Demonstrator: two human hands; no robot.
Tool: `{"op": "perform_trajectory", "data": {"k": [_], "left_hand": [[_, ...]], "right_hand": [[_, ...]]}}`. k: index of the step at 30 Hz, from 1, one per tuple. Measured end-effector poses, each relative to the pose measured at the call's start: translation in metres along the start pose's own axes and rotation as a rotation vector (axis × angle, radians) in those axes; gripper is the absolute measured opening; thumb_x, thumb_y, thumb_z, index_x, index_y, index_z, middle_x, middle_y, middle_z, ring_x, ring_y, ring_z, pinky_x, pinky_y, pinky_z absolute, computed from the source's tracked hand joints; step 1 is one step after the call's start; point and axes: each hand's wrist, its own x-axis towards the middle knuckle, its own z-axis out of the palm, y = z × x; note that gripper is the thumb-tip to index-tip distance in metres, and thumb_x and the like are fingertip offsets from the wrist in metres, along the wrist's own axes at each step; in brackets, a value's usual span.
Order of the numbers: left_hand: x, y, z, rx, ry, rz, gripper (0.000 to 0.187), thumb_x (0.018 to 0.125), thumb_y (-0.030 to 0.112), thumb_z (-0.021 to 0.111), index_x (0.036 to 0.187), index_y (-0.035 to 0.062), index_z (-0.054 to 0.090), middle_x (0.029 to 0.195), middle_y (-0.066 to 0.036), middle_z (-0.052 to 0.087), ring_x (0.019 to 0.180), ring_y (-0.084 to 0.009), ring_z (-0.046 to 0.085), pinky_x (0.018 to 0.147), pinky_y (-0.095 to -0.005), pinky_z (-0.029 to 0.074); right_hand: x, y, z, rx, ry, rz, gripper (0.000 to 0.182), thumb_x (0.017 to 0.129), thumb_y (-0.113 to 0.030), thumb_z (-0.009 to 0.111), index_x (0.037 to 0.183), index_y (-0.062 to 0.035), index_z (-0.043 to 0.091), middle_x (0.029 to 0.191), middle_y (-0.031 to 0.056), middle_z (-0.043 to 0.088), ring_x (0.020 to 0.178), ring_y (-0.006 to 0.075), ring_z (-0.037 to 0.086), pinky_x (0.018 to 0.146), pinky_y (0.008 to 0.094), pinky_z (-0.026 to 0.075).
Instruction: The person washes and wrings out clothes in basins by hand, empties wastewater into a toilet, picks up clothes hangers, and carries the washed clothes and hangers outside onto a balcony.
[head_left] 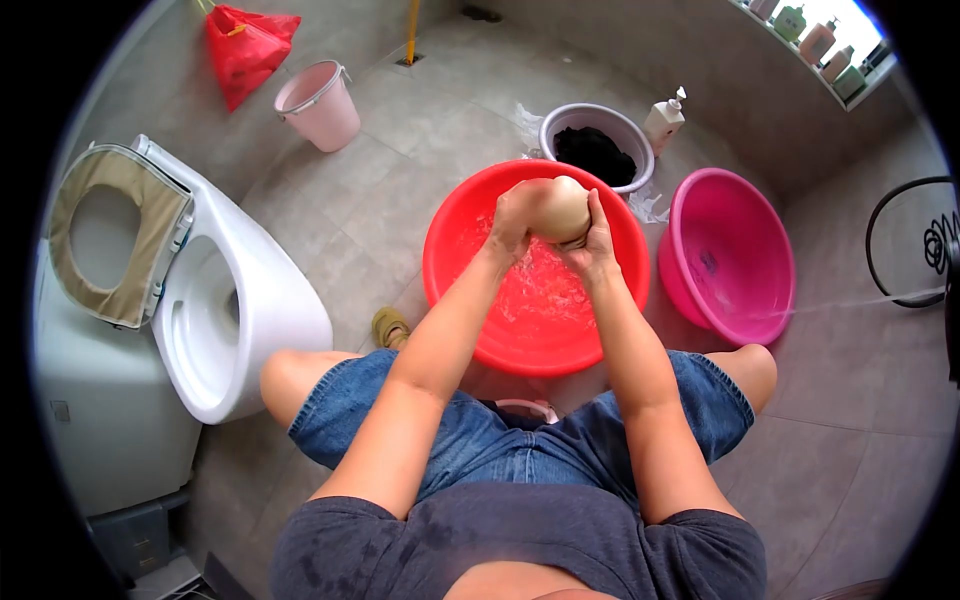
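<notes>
Over the red basin (pixel 540 345), both of my hands hold a smooth, beige, dome-shaped item (pixel 563 208); its exact kind I cannot make out. My left hand (pixel 517 215) is closed against its left side. On the other side, my right hand (pixel 595 240) grips the lower right edge, thumb and fingers curled round it. A dark patch shows at the item's underside by my right fingers. Rippling water (pixel 540 290) fills the basin below, just under my hands. Part of each hand's fingers is hidden behind the item.
Beyond the red basin stand a grey basin (pixel 620 118) with dark cloth (pixel 593 152) and a pump bottle (pixel 665 122). A pink basin (pixel 740 240) is at right, crossed by a water jet. The toilet (pixel 270 320) and a pink bucket (pixel 335 120) stand left.
</notes>
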Motion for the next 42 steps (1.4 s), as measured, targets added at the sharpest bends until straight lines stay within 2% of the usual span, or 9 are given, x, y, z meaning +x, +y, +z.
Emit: {"op": "perform_trajectory", "data": {"k": [4,13,18,23,27,33,35,39,42], "left_hand": [[0.021,-0.019,-0.006,1.287,-0.215,0.873,0.007,0.067,0.007,0.069,0.070,0.0064,0.062,0.072,-0.008,0.061,0.072,-0.0250,0.059,0.064,-0.0363,0.049],[0.003,-0.006,0.022,1.454,-0.434,1.170,0.010,0.058,0.005,0.063,0.058,0.0048,0.053,0.067,-0.011,0.054,0.071,-0.0283,0.055,0.065,-0.0401,0.045],[0.015,0.004,0.010,1.541,-0.724,1.331,0.009,0.063,0.009,0.062,0.065,0.0086,0.053,0.076,-0.007,0.053,0.075,-0.0231,0.054,0.069,-0.0360,0.047],[0.024,0.027,0.004,1.518,-0.918,1.340,0.025,0.071,0.008,0.064,0.092,0.0157,0.052,0.086,-0.004,0.046,0.083,-0.0226,0.050,0.076,-0.0380,0.047],[0.010,0.028,0.016,1.474,-0.651,1.365,0.035,0.072,0.020,0.071,0.103,0.0223,0.055,0.121,-0.014,0.043,0.103,-0.0289,0.048,0.093,-0.0385,0.043],[-0.009,0.003,0.004,1.515,-0.398,1.114,0.070,0.072,0.011,0.072,0.130,0.0168,0.034,0.146,-0.023,0.021,0.131,-0.0412,0.032,0.106,-0.0553,0.027],[-0.013,-0.012,-0.002,1.415,-0.248,1.053,0.083,0.072,0.005,0.070,0.139,0.0109,0.022,0.146,-0.023,0.022,0.131,-0.0402,0.032,0.107,-0.0558,0.024],[-0.047,-0.005,0.023,0.819,-0.208,0.122,0.102,0.070,-0.004,0.059,0.144,0.0012,-0.012,0.141,-0.017,0.031,0.125,-0.0269,0.039,0.098,-0.0374,0.039],[-0.036,0.010,0.002,0.085,-0.235,-0.267,0.073,0.087,0.047,0.049,0.144,0.0124,0.019,0.135,-0.005,0.041,0.120,-0.0228,0.045,0.094,-0.0352,0.041]], "right_hand": [[0.048,-0.014,-0.015,-0.064,-0.421,-0.125,0.017,0.093,-0.017,0.046,0.107,-0.0119,0.054,0.098,0.0059,0.060,0.090,0.0191,0.061,0.076,0.0343,0.054],[0.031,-0.042,0.051,-1.023,-0.284,0.047,0.015,0.094,-0.016,0.047,0.080,-0.0132,0.052,0.071,-0.0056,0.050,0.063,0.0073,0.048,0.056,0.0252,0.040],[0.032,-0.048,0.042,-0.962,-0.160,-0.076,0.043,0.090,-0.018,0.053,0.129,-0.0013,0.046,0.104,0.0064,0.060,0.087,0.0131,0.059,0.075,0.0283,0.051],[0.004,-0.071,0.030,-0.602,-0.471,0.157,0.043,0.084,-0.012,0.051,0.126,-0.0051,0.045,0.113,0.0106,0.055,0.104,0.0225,0.057,0.086,0.0402,0.051],[-0.022,-0.075,0.030,-0.677,-0.588,0.121,0.049,0.082,-0.013,0.057,0.127,-0.0076,0.039,0.118,0.0121,0.049,0.107,0.0278,0.055,0.089,0.0479,0.051],[-0.031,-0.062,0.028,-0.738,-0.424,-0.074,0.038,0.083,-0.013,0.063,0.117,-0.0049,0.048,0.109,0.0095,0.056,0.097,0.0208,0.060,0.082,0.0395,0.055],[-0.021,-0.044,0.025,-0.743,-0.275,-0.310,0.017,0.081,-0.011,0.066,0.094,-0.0033,0.058,0.088,0.0043,0.062,0.083,0.0134,0.061,0.066,0.0267,0.053],[-0.008,-0.033,0.010,-1.179,-0.102,-0.694,0.017,0.073,-0.006,0.063,0.089,-0.0017,0.058,0.086,0.0048,0.063,0.078,0.0081,0.061,0.069,0.0242,0.051],[-0.016,-0.028,0.019,-1.457,-0.479,-1.333,0.023,0.057,0.001,0.069,0.077,-0.0022,0.059,0.088,0.0124,0.064,0.086,0.0289,0.063,0.079,0.0374,0.052]]}}
